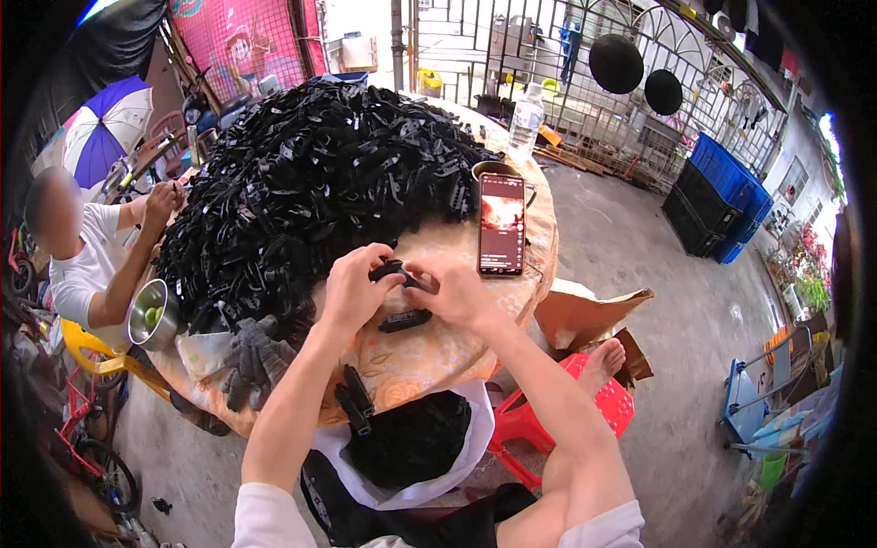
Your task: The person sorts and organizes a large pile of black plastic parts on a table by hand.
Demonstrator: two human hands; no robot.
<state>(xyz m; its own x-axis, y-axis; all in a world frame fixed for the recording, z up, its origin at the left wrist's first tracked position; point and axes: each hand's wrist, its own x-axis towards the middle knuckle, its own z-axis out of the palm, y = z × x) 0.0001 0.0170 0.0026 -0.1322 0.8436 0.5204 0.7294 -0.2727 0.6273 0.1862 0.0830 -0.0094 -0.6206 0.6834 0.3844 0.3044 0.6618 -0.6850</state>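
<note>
Between my two hands, above the near part of a round table with a patterned orange cloth (438, 352), is a small black plastic part (391, 270). My left hand (354, 288) pinches its left end. The fingers of my right hand (448, 288) close on its right side. Another black part (405, 321) lies on the cloth just below my hands. More black pieces (354, 399) rest at the table's near edge, above a white sack (475, 429) filled with similar parts. A huge heap of black plastic parts (320, 173) covers most of the table.
A phone (501, 224) leans on a metal cup at the right, near a water bottle (525, 119). Grey gloves (258, 358) and a metal bowl (155, 315) with green fruit lie left. A co-worker (100, 247) sits at the left. A red stool (607, 397) stands right.
</note>
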